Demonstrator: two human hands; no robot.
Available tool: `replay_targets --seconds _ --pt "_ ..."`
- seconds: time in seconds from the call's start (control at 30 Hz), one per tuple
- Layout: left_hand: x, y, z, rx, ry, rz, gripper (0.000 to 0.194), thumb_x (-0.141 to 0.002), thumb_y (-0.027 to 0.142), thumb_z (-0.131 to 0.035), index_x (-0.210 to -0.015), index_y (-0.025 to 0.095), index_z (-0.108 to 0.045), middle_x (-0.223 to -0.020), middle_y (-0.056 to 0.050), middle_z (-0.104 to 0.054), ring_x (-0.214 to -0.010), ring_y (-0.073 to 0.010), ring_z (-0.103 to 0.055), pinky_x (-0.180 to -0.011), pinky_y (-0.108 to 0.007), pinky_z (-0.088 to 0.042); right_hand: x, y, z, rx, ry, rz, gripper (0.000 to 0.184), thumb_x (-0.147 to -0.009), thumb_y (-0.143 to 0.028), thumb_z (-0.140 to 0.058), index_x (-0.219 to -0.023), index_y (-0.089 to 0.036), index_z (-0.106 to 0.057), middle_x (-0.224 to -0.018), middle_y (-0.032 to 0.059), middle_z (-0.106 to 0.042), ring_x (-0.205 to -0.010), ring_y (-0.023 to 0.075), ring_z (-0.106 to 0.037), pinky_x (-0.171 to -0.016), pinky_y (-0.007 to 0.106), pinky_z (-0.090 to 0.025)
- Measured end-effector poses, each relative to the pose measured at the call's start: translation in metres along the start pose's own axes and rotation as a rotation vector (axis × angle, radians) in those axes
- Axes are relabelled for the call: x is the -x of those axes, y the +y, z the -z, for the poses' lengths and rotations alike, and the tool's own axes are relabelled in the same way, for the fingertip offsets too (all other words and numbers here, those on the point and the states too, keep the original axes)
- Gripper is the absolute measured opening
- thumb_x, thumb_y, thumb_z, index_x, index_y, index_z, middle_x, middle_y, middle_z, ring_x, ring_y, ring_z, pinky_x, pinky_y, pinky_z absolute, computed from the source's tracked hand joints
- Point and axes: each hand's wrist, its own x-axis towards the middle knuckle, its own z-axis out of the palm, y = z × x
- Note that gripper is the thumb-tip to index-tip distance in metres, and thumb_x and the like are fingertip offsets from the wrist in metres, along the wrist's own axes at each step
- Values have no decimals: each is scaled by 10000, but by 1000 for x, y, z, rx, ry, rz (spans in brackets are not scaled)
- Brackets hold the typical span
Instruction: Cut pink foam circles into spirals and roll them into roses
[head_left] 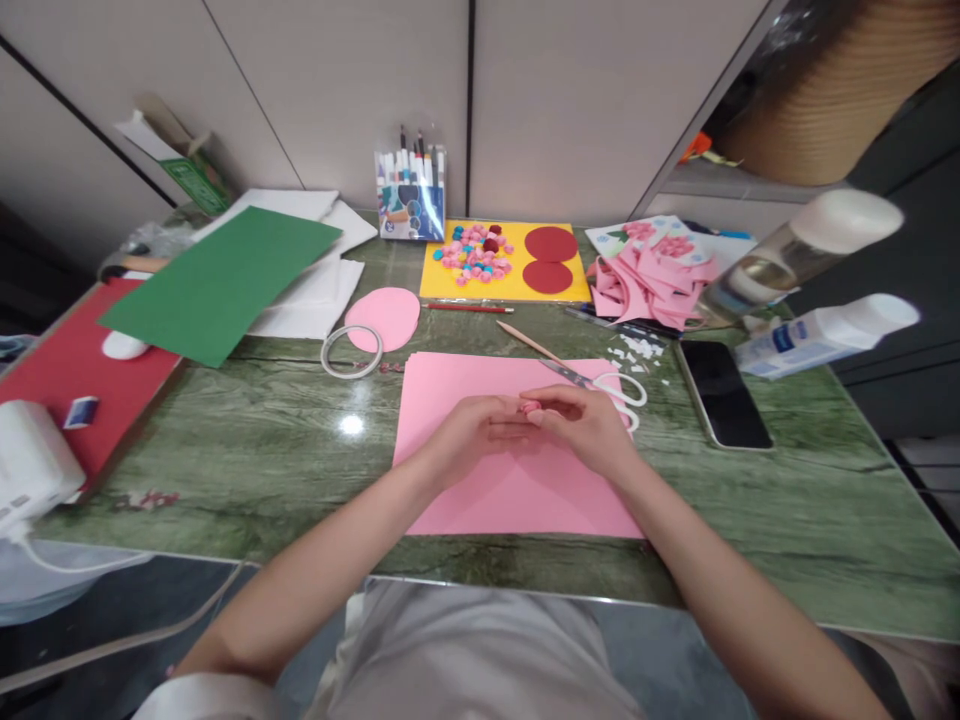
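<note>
My left hand (469,430) and my right hand (589,425) meet over a pink paper sheet (495,490) on the green marble table (285,440). Both pinch a small pink rolled paper piece (530,407) between their fingertips. Scissors (600,385) with white handles lie just beyond my right hand, partly on the sheet. A pencil (525,342) lies beside them.
A yellow sheet (442,280) holds small coloured paper rolls (474,250) and two red discs (550,243). A pink disc (384,315), tape ring (351,350), marker pack (410,195), green sheet (217,280), pink scraps (645,280), phone (724,393), glue bottle (817,335) and a white-capped clear bottle (795,250) surround the work.
</note>
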Motion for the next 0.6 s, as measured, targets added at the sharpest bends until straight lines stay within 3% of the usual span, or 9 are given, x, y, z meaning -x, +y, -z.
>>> replay_targets --seconds 0.17,0.27,0.5,0.6 --pt "2 0 -5 20 -20 -15 280 -709 239 -562 -925 96 -670 -1077 -143 -642 -1006 -257 -583 -916 -392 -402 2 -1 0 83 45 24 184 -739 -284 -626 -894 -205 -688 -881 51 -709 -815 204 -641 -753 337 -507" --pt "1 0 -5 16 -19 -26 274 -726 245 -569 -930 94 -673 -1068 -145 -643 -999 -245 -582 -912 -388 -406 0 -1 2 49 -4 16 176 -742 -278 -624 -893 -206 -677 -896 46 -701 -833 198 -638 -770 331 -504" --pt "-1 0 1 -312 108 -87 271 -645 316 -711 -840 128 -703 -843 -84 -680 -761 -149 -593 -781 -308 -432 -2 -1 4 -100 -125 -32 211 -723 -322 -651 -890 -196 -626 -881 43 -665 -794 174 -628 -736 322 -521" --pt "-3 1 3 -322 101 -89 252 -643 322 -714 -795 121 -700 -769 -66 -670 -709 -132 -582 -735 -290 -432 -1 -3 3 -138 -162 -29 277 -713 -307 -662 -960 -199 -598 -923 46 -646 -810 168 -628 -751 320 -520"
